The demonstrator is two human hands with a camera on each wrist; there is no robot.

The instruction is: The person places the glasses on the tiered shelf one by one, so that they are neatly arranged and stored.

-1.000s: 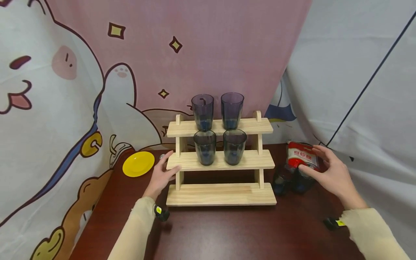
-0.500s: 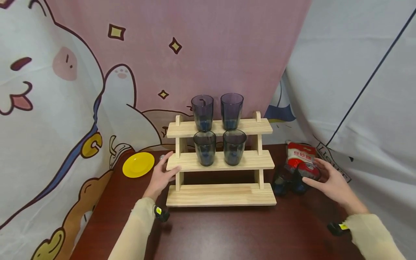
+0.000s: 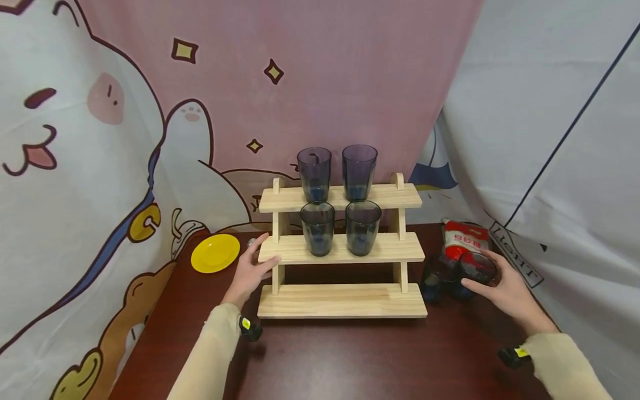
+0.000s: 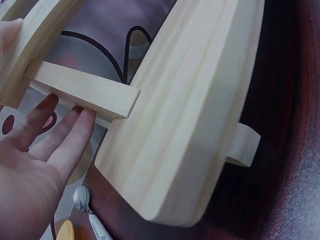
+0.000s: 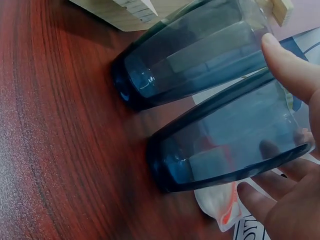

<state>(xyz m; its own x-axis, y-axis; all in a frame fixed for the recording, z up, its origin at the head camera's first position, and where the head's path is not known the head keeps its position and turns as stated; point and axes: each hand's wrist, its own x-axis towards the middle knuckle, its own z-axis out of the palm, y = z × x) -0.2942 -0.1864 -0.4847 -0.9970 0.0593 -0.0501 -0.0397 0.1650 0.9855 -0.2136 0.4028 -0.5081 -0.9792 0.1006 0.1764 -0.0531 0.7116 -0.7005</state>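
Where the left hand (image 3: pixel 248 272) meets the wooden rack (image 3: pixel 340 303), it grips the adjacent end of the middle shelf (image 3: pixel 291 251), thumb over the board and fingers beneath and behind it; the left wrist view shows fingertips against an upright (image 4: pixel 80 90). The right hand (image 3: pixel 505 291), well apart from the left, holds a dark glass (image 5: pixel 225 137) near the rim, its thumb on the side nearer the left hand and its fingers curled round the opposite side. The held glass is roughly upright; whether its base touches the table (image 3: pixel 350 361) cannot be told. A second glass (image 5: pixel 195 60) stands just beside it, on the side toward the left hand; contact between the two is unclear. Between the hands, and farther from the person, two middle glasses (image 3: pixel 318 230) stand side by side on the gripped shelf, and two upper glasses (image 3: pixel 358 172) on the top shelf (image 3: pixel 397 195). Beyond the right hand lies a red-and-white packet (image 3: pixel 465 232), partly hidden by the held glass. Left of the left hand lies a yellow plate (image 3: pixel 215 253); between plate and hand lies a spoon (image 4: pixel 81 200). Cream sleeves (image 3: pixel 212 344) cover both forearms. Beyond both hands hangs a printed cloth backdrop (image 3: pixel 350 66), pink in its central part.
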